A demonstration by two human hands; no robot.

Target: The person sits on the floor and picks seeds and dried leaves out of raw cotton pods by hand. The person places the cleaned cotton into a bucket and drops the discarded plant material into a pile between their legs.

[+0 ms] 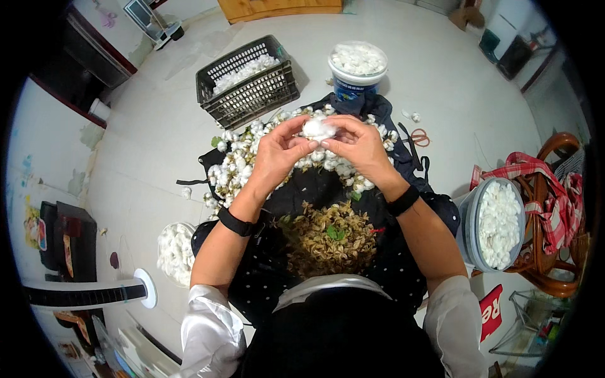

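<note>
A loose white tuft of cotton (317,128) is pinched between the fingertips of both my hands. My left hand (282,145) grips its left side, and my right hand (358,141) has its right side. Below and around them, a heap of cotton bolls (236,160), many with brown husks, lies on a dark cloth (312,189). Closer to my body sits a pile of dry brown cotton husks (331,241) with a few green leaves. Whether a husk is still on the tuft is hidden by my fingers.
Cotton fills part of a black plastic crate (250,92), a blue-and-white bucket (357,82) ahead, a clear tub (468,231) at right and a container (176,255) at left. Scissors (419,137) lie on the floor. A rattan chair (557,141) and a white tower fan (94,294) flank me.
</note>
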